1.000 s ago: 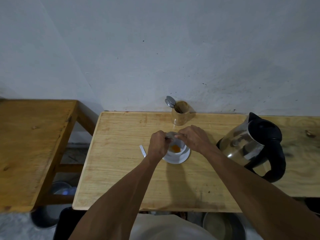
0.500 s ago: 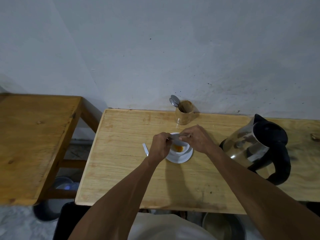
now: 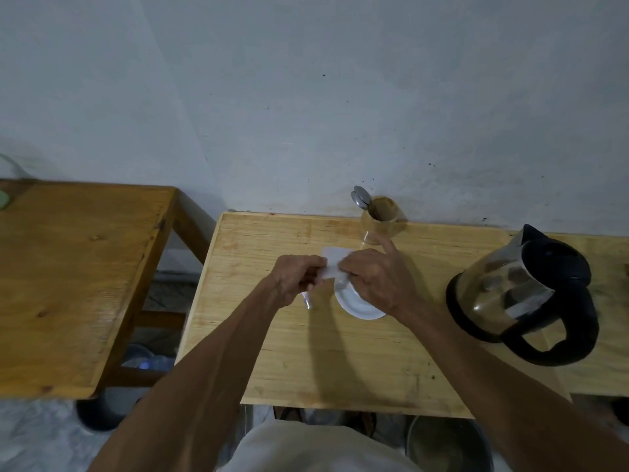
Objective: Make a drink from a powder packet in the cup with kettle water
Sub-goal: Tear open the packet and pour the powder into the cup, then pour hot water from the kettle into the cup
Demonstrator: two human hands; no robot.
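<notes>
Two wooden tables stand by the wall, and the table (image 3: 340,356) with the white saucer (image 3: 357,303) on it is the one in use. Right of the saucer sits the kettle (image 3: 520,294). Behind the saucer, near the wall, is a wooden holder (image 3: 383,221) with spoons (image 3: 360,196). Over the saucer, the left hand (image 3: 294,279) and right hand (image 3: 376,279) both pinch the white packet (image 3: 332,264), fingers closed on it. The hands hide the cup. Just left of the saucer lies a small torn strip (image 3: 306,299)
</notes>
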